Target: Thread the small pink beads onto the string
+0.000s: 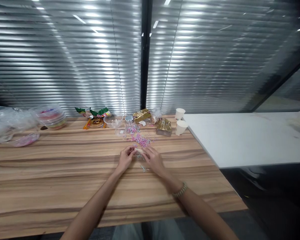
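Between the fingertips of both hands is a small whitish piece [139, 151], its kind too small to make out. My left hand [126, 157] pinches its left end, fingers closed. Closed on its right end is my right hand [153, 160], with a beaded bracelet on that wrist. Just beyond the hands lies a loose pile of tiny pink and purple bits [143, 140]. A few thin pale bluish bits [143, 169] are scattered on the wood below the fingers. Behind the pile, a clear jar [131, 126] has similar coloured bits in or around it.
On the wooden table [52, 173], a clear bowl [113, 122], snack wrappers [96, 122], gold packets [164, 127] and two paper cups [181, 127] line the back. Stacked plastic tubs [51, 116] and clear bags [10, 121] occupy the left. A white table [245, 136] adjoins on the right.
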